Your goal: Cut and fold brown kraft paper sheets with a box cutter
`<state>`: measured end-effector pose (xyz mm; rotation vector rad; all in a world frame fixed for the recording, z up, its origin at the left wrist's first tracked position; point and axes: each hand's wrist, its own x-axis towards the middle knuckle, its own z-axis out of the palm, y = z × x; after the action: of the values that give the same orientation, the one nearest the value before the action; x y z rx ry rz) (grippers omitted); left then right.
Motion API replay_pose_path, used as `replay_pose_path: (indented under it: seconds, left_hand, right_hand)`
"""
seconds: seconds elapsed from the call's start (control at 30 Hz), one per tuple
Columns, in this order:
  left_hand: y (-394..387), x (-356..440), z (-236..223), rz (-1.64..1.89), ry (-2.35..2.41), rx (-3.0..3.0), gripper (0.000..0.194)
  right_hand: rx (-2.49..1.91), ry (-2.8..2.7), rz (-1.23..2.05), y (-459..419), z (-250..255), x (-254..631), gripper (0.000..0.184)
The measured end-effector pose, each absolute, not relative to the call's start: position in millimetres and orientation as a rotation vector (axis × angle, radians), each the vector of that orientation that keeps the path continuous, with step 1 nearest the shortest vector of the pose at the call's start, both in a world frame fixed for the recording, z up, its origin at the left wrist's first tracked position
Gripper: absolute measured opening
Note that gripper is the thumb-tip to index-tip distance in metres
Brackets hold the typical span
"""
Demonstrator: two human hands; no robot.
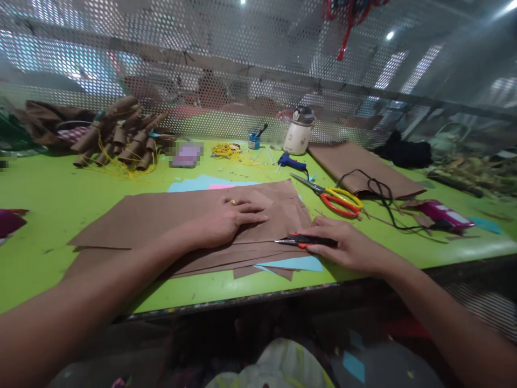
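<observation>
My left hand (pixel 226 220) lies flat on a stack of brown paper sheets (pixel 161 213), fingers stretched out, with a ring on one finger. In my right hand (pixel 347 243) are black and red snips (pixel 307 241), closed in the fingers at the stack's right edge. Their pointed metal tip faces left, over the layered edges of the paper. Light blue paper (pixel 307 263) sticks out from under the stack at the front and back. Beyond my right hand lie scissors (pixel 339 202) with yellow and orange handles.
Behind the stack are a phone (pixel 186 155), yellow string (pixel 226 151), a small blue jar (pixel 254 140), a white jug (pixel 299 131) and a blue glue gun (pixel 291 161). Rolled brown paper (pixel 133 140) is at back left; folded brown paper (pixel 359 164) and a black cord (pixel 388 202) lie right.
</observation>
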<state>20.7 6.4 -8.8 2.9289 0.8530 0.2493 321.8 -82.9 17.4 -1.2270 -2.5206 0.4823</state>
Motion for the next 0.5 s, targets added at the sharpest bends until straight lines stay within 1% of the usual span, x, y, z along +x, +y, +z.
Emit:
replay_pose_path:
  seconds: [0.27, 0.5]
  left_hand:
    - [5, 20, -8, 0.264, 0.842, 2.878, 0.048]
    - [11, 22, -7, 0.335, 0.841, 2.776, 0.042]
  right_hand:
    - [-1.241, -2.517, 0.530, -92, 20, 330, 0.035]
    - [-1.194, -2.558, 0.502, -79, 26, 305, 0.033]
